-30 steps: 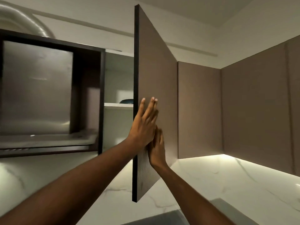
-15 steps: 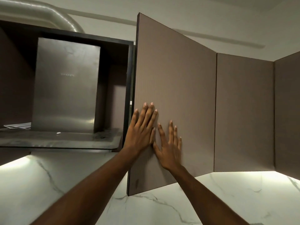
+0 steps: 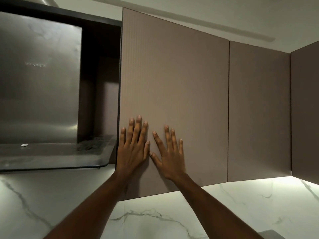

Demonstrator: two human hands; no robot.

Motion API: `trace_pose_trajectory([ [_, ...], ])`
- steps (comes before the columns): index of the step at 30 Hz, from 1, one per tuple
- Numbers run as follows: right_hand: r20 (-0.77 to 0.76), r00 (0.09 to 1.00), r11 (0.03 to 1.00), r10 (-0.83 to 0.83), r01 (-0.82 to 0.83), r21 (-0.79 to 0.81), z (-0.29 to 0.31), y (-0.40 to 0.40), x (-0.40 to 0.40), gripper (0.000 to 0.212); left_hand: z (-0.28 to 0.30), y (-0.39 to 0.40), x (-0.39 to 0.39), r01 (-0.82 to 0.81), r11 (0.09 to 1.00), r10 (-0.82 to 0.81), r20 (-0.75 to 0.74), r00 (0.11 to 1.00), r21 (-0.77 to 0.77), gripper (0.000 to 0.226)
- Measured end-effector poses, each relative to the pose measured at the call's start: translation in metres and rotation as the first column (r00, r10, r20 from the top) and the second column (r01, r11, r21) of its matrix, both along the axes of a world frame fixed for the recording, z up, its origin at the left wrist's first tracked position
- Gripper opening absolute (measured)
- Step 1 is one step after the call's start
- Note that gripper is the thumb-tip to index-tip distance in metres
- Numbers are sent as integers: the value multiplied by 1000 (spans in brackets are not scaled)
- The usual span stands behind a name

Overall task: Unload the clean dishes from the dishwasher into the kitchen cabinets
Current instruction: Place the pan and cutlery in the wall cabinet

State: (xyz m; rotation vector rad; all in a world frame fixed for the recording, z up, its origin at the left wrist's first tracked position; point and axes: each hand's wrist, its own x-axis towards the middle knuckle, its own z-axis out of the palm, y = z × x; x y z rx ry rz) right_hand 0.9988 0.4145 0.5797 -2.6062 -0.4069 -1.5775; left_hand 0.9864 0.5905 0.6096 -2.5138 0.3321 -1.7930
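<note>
To the left of both hands, a steel range hood point(image 3: 40, 87) is sitting in its dark recess, with its glass ledge jutting out level with the left wrist. The left hand point(image 3: 133, 147) is lying flat on the cabinet door point(image 3: 174, 94), fingers straight and spread, holding nothing, close to the door's left edge. Just to its right, thumbs nearly touching, the right hand point(image 3: 168, 152) is pressing the same panel in the same flat, empty way. The door is standing tall above both hands, its long axis vertical, and it is looking flush with the neighbouring door point(image 3: 259, 109) further right. The dishes and dishwasher are lying out of view, presumably below and behind the hands; either hand seems equally placed to turn down towards them. Marble wall point(image 3: 155, 219) is running beneath the forearms.
</note>
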Motion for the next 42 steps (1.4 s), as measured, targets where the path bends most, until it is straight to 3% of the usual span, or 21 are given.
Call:
trace_pose_trajectory([
  [16,113,992,997,-54,47,62,-16,17,53,77,-22,12,46,136,990,-138,-24,990,-48,73],
  [24,65,995,996,-80,77,44,-42,9,42,75,-64,-1,40,169,983,-173,-56,983,-75,74],
  [32,-72,989,987,-125,117,-111,-101,-30,16,76,-154,-13,36,150,985,-143,-78,987,89,71],
  [37,-262,944,976,-203,174,-130,-172,-66,-23,84,-227,-32,19,244,961,-204,-266,942,127,82],
  [42,-450,850,962,-273,251,-108,-252,-114,-97,87,-303,-59,-9,351,933,-268,-506,820,75,96],
])
